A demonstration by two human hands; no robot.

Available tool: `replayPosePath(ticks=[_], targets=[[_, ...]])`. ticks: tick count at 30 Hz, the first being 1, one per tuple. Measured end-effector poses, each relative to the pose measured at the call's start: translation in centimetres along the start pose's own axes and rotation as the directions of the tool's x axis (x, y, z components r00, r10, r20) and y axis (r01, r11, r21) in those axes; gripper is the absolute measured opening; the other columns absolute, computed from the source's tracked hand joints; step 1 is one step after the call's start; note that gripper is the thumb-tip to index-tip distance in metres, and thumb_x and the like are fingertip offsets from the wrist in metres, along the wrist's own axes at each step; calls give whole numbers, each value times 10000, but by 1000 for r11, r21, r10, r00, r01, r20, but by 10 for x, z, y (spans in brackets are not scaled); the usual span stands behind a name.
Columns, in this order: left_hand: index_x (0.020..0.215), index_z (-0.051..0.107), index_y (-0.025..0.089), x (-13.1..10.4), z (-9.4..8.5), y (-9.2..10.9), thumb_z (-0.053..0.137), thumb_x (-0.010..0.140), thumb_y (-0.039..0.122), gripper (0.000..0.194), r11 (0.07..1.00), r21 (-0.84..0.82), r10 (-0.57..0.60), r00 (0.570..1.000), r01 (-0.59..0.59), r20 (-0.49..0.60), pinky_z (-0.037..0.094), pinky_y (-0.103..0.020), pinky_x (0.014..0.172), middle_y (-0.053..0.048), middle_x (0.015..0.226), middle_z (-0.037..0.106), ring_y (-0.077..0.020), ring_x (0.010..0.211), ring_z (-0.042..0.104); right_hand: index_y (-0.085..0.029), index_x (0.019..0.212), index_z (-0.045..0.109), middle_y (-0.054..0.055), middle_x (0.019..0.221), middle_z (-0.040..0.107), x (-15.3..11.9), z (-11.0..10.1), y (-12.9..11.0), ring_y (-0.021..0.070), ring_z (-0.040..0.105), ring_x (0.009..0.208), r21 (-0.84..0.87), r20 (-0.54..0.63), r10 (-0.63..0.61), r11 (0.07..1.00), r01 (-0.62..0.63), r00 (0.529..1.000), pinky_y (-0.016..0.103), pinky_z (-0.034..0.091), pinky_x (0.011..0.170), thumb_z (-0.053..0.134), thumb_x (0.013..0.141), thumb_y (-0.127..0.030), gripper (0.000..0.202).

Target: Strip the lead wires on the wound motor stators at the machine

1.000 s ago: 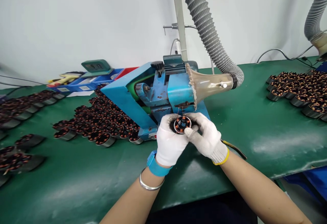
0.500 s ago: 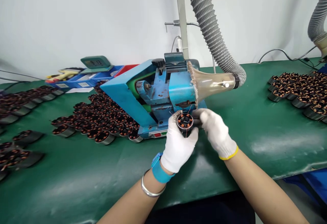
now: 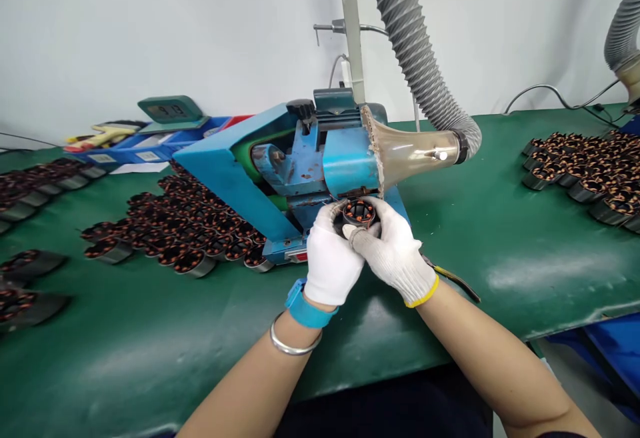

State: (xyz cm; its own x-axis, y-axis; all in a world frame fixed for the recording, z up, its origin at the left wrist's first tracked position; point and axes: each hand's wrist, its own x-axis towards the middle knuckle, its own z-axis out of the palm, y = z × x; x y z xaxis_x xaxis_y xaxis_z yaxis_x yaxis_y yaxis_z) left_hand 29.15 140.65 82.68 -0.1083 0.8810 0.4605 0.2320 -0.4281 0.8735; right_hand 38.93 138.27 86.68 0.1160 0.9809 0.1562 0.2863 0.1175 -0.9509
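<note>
A round motor stator [image 3: 359, 214] with copper windings and a dark ring is held between my two gloved hands, its open face turned up. My left hand [image 3: 333, 255] wraps its left side, and my right hand [image 3: 393, 245] closes round its right side with the thumb at the near edge. Both hands are at the front of a blue belt machine [image 3: 350, 161], just below its housing. A clear funnel [image 3: 413, 151] joins the housing to a grey hose [image 3: 415, 45]. Whether the stator touches the machine cannot be made out.
Many stators [image 3: 190, 225] stand left of the machine, with more on the right [image 3: 585, 178]. Pliers [image 3: 457, 281] lie beside my right wrist on the green table [image 3: 200, 358]. Blue bins [image 3: 125, 151] and a digital clock [image 3: 170, 110] are at the back left.
My right hand has moved left onto the stator, where it was beside it before. Pliers now show beside my right wrist. The view has shifted slightly.
</note>
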Motion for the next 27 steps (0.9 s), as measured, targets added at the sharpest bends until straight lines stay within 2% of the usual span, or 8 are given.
replayPosePath(ticks=[4, 9, 13, 19, 21, 23, 25, 27], targets=[[1034, 601, 180, 4, -2, 6, 770, 648, 294, 436, 999, 37, 5, 1000, -6, 22, 541, -410, 899, -66, 1000, 710, -252, 952, 676, -185, 1170, 601, 75, 1128, 660, 2, -2, 1, 240, 616, 1060, 19, 15, -3, 1000, 3, 1000, 400, 491, 988, 663, 723, -322, 471], [1037, 596, 182, 3, -5, 8, 768, 649, 267, 432, 998, 55, 26, 998, -29, 51, 538, -410, 896, -68, 998, 702, -256, 956, 673, -179, 1163, 589, 80, 1146, 652, 1, 0, 9, 239, 608, 1070, 67, 1, -82, 994, 82, 997, 401, 491, 987, 644, 738, -324, 452], [1049, 575, 201, -9, -4, -1, 781, 645, 250, 457, 998, -29, 51, 997, -50, 52, 547, -389, 877, -47, 1001, 690, -236, 944, 669, -188, 1195, 560, 99, 1160, 630, -12, 1, 19, 252, 604, 1081, -18, -46, -109, 994, 108, 993, 425, 489, 987, 656, 713, -318, 508], [1048, 575, 212, -25, 3, -7, 790, 670, 294, 443, 961, -276, 43, 998, -32, 35, 549, -371, 859, -43, 994, 665, -208, 924, 661, -159, 1244, 522, 128, 1164, 584, -27, -7, 28, 264, 596, 1082, -135, -13, -319, 940, 314, 948, 427, 502, 961, 697, 672, -334, 623], [1030, 586, 205, -25, 0, -2, 828, 624, 338, 491, 942, -333, -32, 999, 34, 13, 543, -390, 878, -53, 998, 663, -220, 936, 659, -145, 1257, 511, 143, 1172, 575, -27, -10, 28, 274, 592, 1087, -99, 18, -371, 923, 371, 928, 434, 502, 955, 709, 669, -400, 671], [1005, 605, 202, -25, -9, 5, 860, 576, 369, 526, 901, -400, -160, 986, 169, 56, 548, -400, 877, -58, 990, 671, -230, 932, 661, -142, 1272, 498, 153, 1192, 571, -27, -12, 28, 280, 586, 1099, -48, 50, -420, 905, 422, 906, 440, 497, 958, 694, 690, -483, 702], [981, 633, 201, -28, -23, 10, 838, 598, 450, 500, 789, -481, -327, 924, 382, 198, 572, -420, 831, -66, 945, 685, -239, 877, 671, -160, 1255, 512, 140, 1171, 587, -28, -13, 26, 269, 597, 1062, 1, 91, -454, 890, 455, 887, 427, 512, 924, 660, 729, -540, 666], [976, 664, 211, -35, -42, 9, 752, 672, 559, 470, 612, -548, -453, 821, 570, 348, 591, -442, 774, -76, 908, 697, -236, 800, 677, -182, 1213, 540, 115, 1105, 613, -32, -12, 24, 247, 614, 978, 32, 143, -479, 877, 480, 866, 408, 528, 867, 622, 776, -558, 583]])
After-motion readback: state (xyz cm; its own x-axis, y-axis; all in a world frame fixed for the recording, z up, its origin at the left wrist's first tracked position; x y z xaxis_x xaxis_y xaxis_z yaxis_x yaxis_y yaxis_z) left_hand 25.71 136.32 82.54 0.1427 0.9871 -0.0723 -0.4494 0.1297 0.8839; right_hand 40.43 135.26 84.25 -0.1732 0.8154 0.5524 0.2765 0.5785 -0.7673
